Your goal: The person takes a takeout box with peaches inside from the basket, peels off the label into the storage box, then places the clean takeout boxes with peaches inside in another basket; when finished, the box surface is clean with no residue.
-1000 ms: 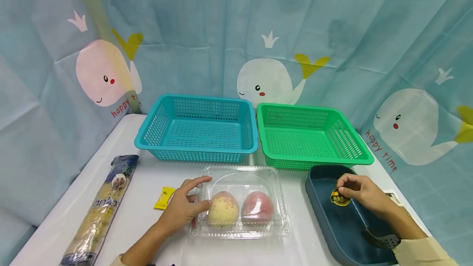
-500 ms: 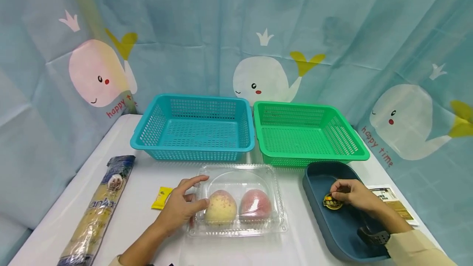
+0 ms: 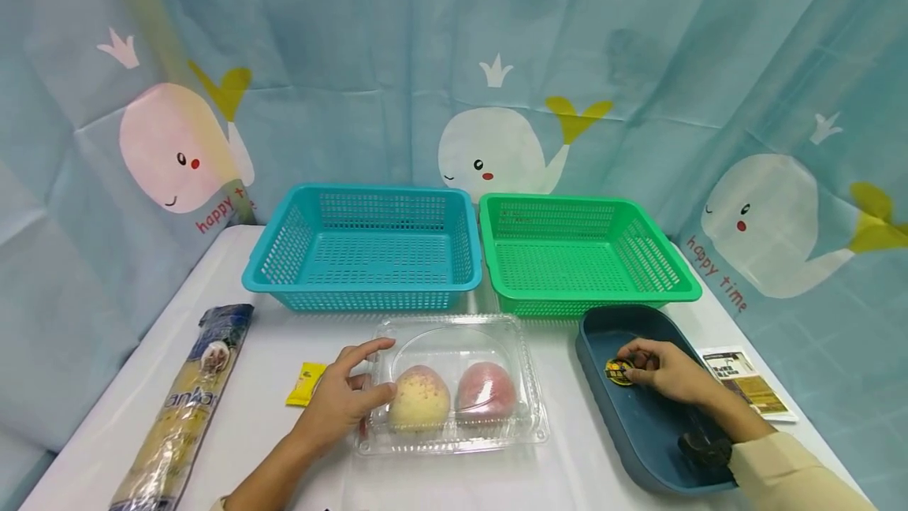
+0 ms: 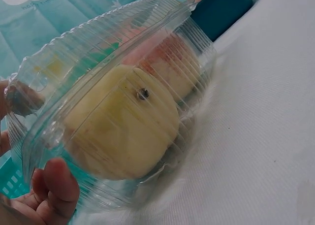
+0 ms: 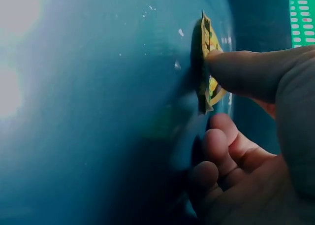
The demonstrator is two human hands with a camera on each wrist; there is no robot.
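A clear plastic clamshell box point(image 3: 528, 416) lies on the white table, holding two round peach-like fruits, one yellowish point(image 3: 420, 400) and one pink point(image 3: 487, 393). My left hand point(image 3: 340, 397) grips its left edge, thumb and index finger reaching over the lid, and in the left wrist view several fingers curl against its side. In the blue-grey tray point(image 3: 603, 424) at the right, my right hand point(image 3: 670, 373) pinches a small black-and-gold wrapped packet point(image 3: 619, 372) by its edge. The right thumb point(image 5: 246, 72) presses one face of the packet point(image 5: 206, 62); the index finger behind it is mostly hidden.
A blue basket point(image 3: 362, 298) and a green basket point(image 3: 596, 302) stand side by side at the back. At the left lies a long printed package point(image 3: 177, 416). A yellow packet point(image 3: 305, 385) sits beside my left hand, and a printed sachet point(image 3: 755, 389) is right of the tray.
The head view has shifted slightly. My right hand has moved the black-and-gold packet leftward across the tray and lower, toward its left wall. My left hand stays at the clamshell box.
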